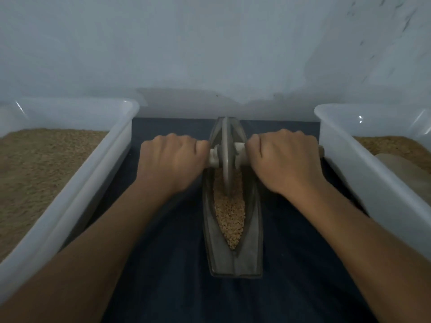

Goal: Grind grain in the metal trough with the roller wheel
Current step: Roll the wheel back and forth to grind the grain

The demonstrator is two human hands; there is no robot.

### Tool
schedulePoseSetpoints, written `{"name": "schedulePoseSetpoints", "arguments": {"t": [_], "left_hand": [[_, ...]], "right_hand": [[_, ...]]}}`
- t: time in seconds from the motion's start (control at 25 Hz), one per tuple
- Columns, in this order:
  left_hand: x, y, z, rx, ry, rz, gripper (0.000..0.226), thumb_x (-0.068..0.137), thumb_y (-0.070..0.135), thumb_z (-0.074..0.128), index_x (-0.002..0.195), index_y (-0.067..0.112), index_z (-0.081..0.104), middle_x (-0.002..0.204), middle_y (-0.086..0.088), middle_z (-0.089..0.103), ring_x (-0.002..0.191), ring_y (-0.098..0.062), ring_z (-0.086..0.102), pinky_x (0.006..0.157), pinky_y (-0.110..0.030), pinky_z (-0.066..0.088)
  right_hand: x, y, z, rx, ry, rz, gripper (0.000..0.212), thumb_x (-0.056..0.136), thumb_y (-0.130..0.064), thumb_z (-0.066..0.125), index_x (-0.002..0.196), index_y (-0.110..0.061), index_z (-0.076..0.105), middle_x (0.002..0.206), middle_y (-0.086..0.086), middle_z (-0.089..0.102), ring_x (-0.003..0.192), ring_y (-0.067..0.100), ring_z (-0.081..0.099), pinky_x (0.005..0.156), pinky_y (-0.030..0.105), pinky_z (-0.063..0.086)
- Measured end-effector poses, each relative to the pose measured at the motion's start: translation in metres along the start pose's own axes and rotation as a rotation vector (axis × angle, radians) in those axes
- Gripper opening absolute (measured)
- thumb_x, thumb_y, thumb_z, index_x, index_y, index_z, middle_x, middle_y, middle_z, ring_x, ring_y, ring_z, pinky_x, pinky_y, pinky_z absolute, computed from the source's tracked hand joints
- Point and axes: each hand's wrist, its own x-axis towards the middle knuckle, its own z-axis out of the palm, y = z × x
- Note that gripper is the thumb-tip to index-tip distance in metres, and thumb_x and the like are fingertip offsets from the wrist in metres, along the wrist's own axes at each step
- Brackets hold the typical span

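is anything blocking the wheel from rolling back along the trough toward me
Nothing visible does. The roller wheel sits toward the far end of the metal trough, and only loose grain lies in the channel on the near side. The left hand and right hand grip the axle outside the trough.

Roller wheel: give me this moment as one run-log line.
roller wheel: in metal trough, far half | left hand, right hand: gripping axle handle | grain: fills near trough | bins either side
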Motion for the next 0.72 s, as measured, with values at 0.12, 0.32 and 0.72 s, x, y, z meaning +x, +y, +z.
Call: {"name": "schedulePoseSetpoints", "arguments": {"t": [0.12,0.32,0.72], "left_hand": [[-0.026,0.011,-0.014,-0.066,0.113,-0.061,0.028,0.099,0.024,0.040,0.072,0.020,0.042,0.060,0.006,0.041,0.049,-0.020,0.041,0.048,-0.029,0.026],[-0.049,0.014,-0.018,-0.268,0.199,-0.135,0.034,0.101,0.031,0.035,0.068,0.026,0.041,0.055,0.009,0.039,0.044,-0.013,0.036,0.048,-0.029,0.026],[0.047,-0.010,0.012,-0.186,-0.258,-0.196,0.053,0.079,0.047,0.003,0.094,0.021,0.046,0.105,-0.015,0.060,0.091,-0.038,0.054,0.072,-0.044,0.031]], "right_hand": [[-0.036,0.000,-0.012,0.041,0.065,-0.026,0.044,0.105,-0.038,0.019,0.071,-0.023,0.043,0.062,-0.005,0.046,0.052,0.021,0.042,0.052,0.034,0.033],[-0.049,-0.004,-0.015,0.050,0.167,-0.103,0.043,0.107,-0.036,0.025,0.077,-0.020,0.051,0.067,-0.002,0.047,0.057,0.020,0.042,0.055,0.037,0.037],[0.039,0.011,0.013,-0.002,-0.090,-0.040,0.063,0.079,-0.050,-0.005,0.058,-0.018,0.045,0.057,0.001,0.046,0.051,0.019,0.040,0.050,0.031,0.017]]}}
